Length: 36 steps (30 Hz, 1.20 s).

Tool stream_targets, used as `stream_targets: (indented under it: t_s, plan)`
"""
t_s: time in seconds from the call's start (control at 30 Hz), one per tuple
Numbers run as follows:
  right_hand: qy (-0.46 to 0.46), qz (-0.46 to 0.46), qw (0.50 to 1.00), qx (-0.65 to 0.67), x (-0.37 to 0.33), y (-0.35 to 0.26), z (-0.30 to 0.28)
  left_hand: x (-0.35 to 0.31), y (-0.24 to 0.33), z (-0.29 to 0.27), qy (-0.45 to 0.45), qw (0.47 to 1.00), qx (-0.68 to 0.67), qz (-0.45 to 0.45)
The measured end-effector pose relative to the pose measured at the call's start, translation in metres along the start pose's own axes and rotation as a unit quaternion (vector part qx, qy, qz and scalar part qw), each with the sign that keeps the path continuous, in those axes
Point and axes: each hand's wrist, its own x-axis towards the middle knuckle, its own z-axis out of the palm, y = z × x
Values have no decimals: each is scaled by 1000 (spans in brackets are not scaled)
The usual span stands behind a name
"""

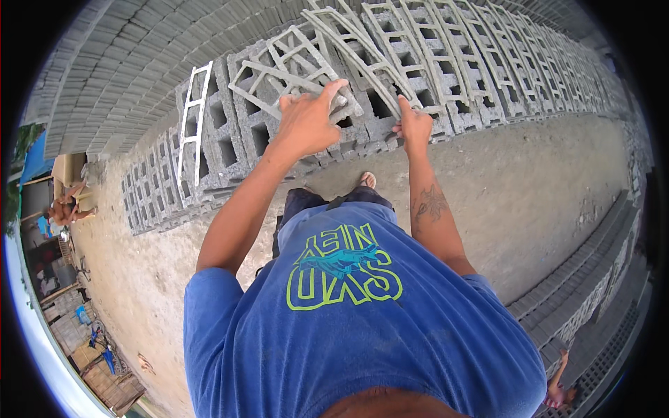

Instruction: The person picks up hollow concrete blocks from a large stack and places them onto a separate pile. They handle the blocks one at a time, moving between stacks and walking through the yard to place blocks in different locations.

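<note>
Blue shirt [348, 327] fills the foreground, and both bare arms reach forward to the row of grey hollow blocks [230, 139]. Left hand [306, 122] curls over a pale lattice frame [293, 70] lying on top of the blocks, fingers wrapped on its bar. Right hand [414, 125] pinches the frame's other edge. Looks like the lifting step: the frame is gripped but resting. Next move, I'd judge, needs an even pull from both hands so it clears its neighbouring frames [453, 63].

left fingertips [333, 89] hidden behind frame [327, 73]
</note>
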Motion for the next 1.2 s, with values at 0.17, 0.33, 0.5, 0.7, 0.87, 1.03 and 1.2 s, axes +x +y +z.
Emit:
stream_targets:
  t_s: [0.17,0.33,0.5,0.7,0.87,1.03,1.2]
  plan:
    - [-59,146,958,241,-4,-16,8,-56,-5,-54,32,967,-243,66]
    - [-119,-9,833,541,-70,-69,8,-94,-28,-111,98,855,-473,187]
    - [-189,-187,824,500,-162,-133,-23,-83,-39,-172,6,628,-742,236]
    - [-187,-207,905,322,-310,-153,-69,-112,32,-162,-293,598,-732,143]
    - [-133,-127,915,358,-349,-64,-120,-141,104,-97,-340,745,-500,282]
    - [-130,24,816,563,-347,60,-174,-147,167,49,-363,823,-306,312]
    - [-32,34,762,646,-350,130,-204,-184,227,132,-281,871,-180,362]
